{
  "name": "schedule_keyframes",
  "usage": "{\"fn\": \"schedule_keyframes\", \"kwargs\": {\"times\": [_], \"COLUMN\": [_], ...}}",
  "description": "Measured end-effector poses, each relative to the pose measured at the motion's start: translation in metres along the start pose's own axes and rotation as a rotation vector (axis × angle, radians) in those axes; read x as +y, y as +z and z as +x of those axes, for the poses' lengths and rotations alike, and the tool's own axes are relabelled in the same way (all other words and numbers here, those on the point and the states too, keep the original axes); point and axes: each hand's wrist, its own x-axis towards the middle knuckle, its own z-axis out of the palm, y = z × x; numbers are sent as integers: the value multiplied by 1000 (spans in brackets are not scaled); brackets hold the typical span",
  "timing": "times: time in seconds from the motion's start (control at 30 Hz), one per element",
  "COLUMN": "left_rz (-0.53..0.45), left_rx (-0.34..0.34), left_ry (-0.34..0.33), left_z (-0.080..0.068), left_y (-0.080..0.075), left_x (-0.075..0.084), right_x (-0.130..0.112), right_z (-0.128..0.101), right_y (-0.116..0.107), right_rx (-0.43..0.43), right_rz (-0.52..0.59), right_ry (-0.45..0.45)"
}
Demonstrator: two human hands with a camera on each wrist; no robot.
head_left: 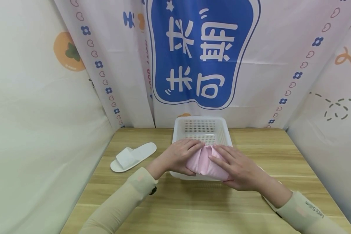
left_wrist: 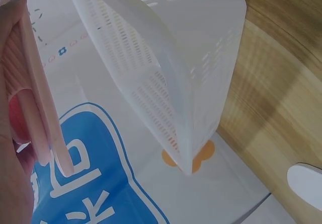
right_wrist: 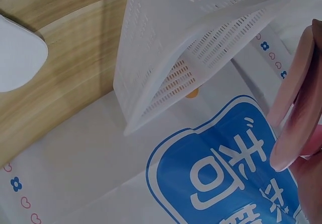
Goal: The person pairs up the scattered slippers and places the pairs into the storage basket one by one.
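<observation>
Both hands hold a pair of pink ribbed slippers [head_left: 214, 169] over the near side of a white plastic basket [head_left: 177, 130]. My left hand [head_left: 179, 156] grips them from the left, its fingers over the top. On the right, my right hand [head_left: 241, 167] grips the other side, fingers bent over the ribbed upper. Sole edges of the pink slippers [left_wrist: 37, 93] show close together in the left wrist view. The right wrist view shows the slippers [right_wrist: 297, 108] at its right edge, apart from the basket [right_wrist: 151, 48]. The slippers and hands hide part of the basket's inside.
A white slipper [head_left: 134, 157] lies on the wooden table [head_left: 152, 208] left of the basket. Another white slipper [right_wrist: 20, 55] lies to the right, mostly under the right forearm in the head view. A printed curtain [head_left: 128, 97] hangs behind the table, with cloth walls on both sides.
</observation>
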Motion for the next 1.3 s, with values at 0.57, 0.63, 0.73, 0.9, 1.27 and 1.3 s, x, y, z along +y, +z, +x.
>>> {"fn": "schedule_keyframes", "kwargs": {"times": [0.57,0.63,0.73,0.9,1.27,1.3], "left_rz": [-6,-3,5,-6,4,4], "left_rx": [-39,-44,-56,-57,-60,-62], "left_ry": [-12,-13,-17,-20,-18,-18], "left_z": [-1,0,-1,-1,-2,-2], "left_y": [3,3,3,3,3,3], "left_x": [0,0,0,1,1,1], "right_x": [-5,-5,-5,-8,-11,-11], "right_z": [-1,0,-1,-2,-2,-2], "right_y": [4,5,5,3,1,1], "right_rx": [24,37,17,-43,-65,-69], "right_rz": [17,15,-2,-27,-52,-55], "right_ry": [13,1,4,32,44,48]}}
